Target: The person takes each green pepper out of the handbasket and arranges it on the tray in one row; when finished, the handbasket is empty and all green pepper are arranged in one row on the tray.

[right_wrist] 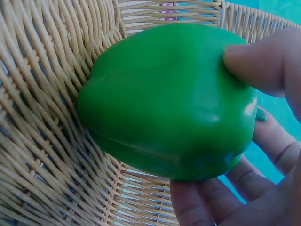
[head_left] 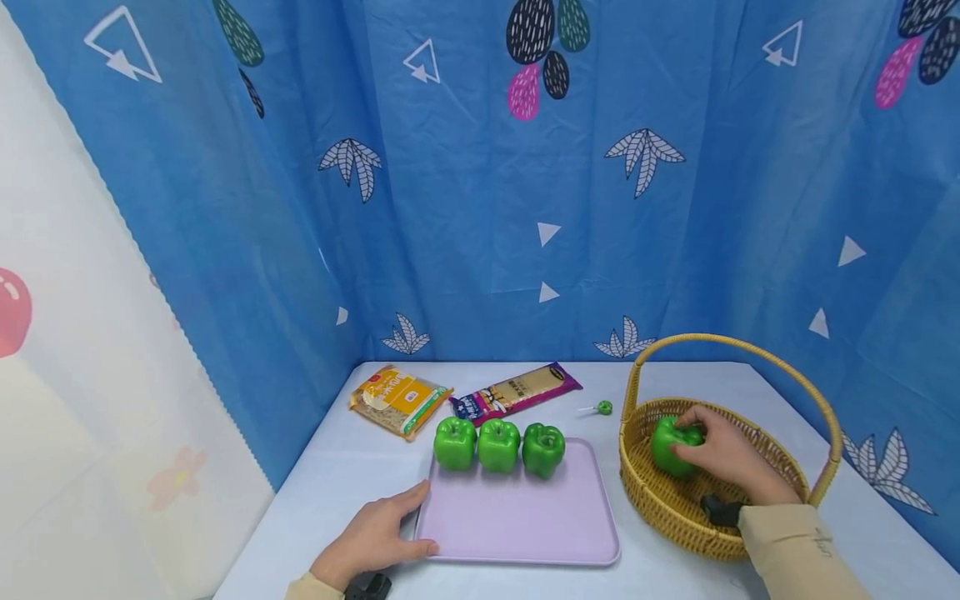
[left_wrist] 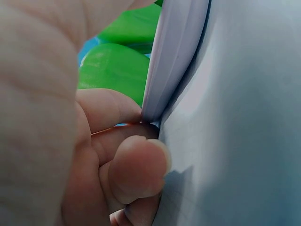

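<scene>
Inside a wicker basket [head_left: 652, 504], my right hand [head_left: 723, 450] grips a green bell pepper [head_left: 667, 450], thumb on one side and fingers on the other. In the right wrist view that bell pepper [right_wrist: 164, 103] lies against the woven wicker [right_wrist: 51, 108]. My left hand [head_left: 378, 533] rests at the left edge of a pale purple tray [head_left: 525, 521], thumb at its near corner. Up close, the left fingers [left_wrist: 110, 110] touch the tray's rim [left_wrist: 164, 70]. Three green bell peppers [head_left: 455, 443] [head_left: 498, 445] [head_left: 543, 450] stand in a row along the tray's far side.
Behind the tray lie a yellow bag of grain [head_left: 401, 400] and a long purple-and-tan packet [head_left: 517, 393]. A small green-headed lollipop [head_left: 603, 407] lies left of the basket. The basket's tall handle [head_left: 757, 354] arches over it. Blue curtain [head_left: 480, 208] borders the white table [head_left: 322, 467].
</scene>
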{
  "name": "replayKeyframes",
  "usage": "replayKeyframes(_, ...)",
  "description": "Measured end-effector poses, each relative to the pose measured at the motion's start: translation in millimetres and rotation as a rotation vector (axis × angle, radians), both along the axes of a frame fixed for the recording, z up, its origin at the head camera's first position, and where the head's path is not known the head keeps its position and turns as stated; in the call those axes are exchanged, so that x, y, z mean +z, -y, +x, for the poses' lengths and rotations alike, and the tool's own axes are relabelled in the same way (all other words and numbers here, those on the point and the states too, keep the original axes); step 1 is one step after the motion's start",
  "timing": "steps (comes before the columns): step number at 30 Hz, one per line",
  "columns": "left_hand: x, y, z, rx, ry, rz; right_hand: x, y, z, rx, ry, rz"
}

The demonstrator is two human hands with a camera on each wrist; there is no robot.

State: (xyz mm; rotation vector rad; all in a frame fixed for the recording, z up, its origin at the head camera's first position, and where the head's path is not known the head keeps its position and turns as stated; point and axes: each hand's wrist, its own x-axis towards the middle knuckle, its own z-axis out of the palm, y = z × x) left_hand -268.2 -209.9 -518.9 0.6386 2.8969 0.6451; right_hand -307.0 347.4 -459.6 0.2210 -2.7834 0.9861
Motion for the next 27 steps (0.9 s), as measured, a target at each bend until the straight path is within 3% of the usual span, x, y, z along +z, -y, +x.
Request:
replayKeyframes(8,0.7,2.0,0.2,0.005,-0.002,0.008,2.4,2.4,-2.7,0.014,-0.005,0.002)
replayKeyframes(13,0.1,-0.1,0.5,-0.010,-0.004,0.011,9.0,-0.3,4.9,0.013,0.008,0.016)
replayKeyframes(20,1.3,-2.5,2.5,-0.011,-0.001,0.007,44.2,18.2,25.0,0.026,-0.061,0.007)
replayKeyframes(24,1.2,-1.2,3.5,-0.001,-0.002,0.001,62.5,45.1,26.6,0.091,-0.125,-0.050)
replayKeyframes(27,0.8,-0.1,4.0,0.004,-0.007,0.002,67.4,68.3,22.7,0.159,-0.135,-0.089)
